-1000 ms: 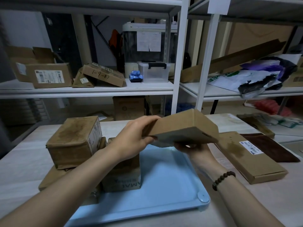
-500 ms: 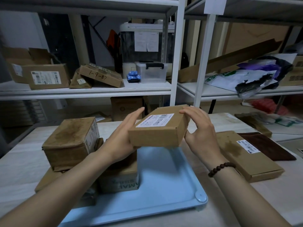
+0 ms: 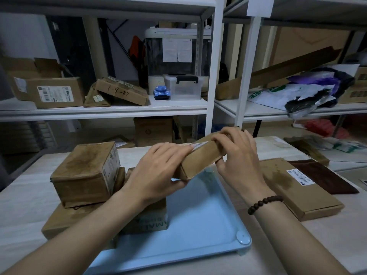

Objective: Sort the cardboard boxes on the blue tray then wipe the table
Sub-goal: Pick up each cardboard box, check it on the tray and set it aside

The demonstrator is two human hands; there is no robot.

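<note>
A small labelled cardboard box point(image 3: 200, 161) is held tilted over the far end of the blue tray point(image 3: 198, 221). My left hand point(image 3: 158, 171) grips its left end, fingers over the top and thumb beneath. My right hand point(image 3: 236, 153) grips its right end with fingers curled over the top. On the tray's left side stands a cube-shaped stained box point(image 3: 87, 171) stacked on a flat box point(image 3: 65, 221), with a taped box point(image 3: 153, 219) beside them, partly hidden by my left forearm.
A long flat cardboard box point(image 3: 297, 189) lies on the table right of the tray, with a dark brown cloth point(image 3: 321, 177) beyond it. White shelving with boxes, a clear bin and bags stands behind the table.
The held box has come lower and tilted, its label side turning away toward the tray's far end. My left hand moved over its top; both hands kept their hold.
</note>
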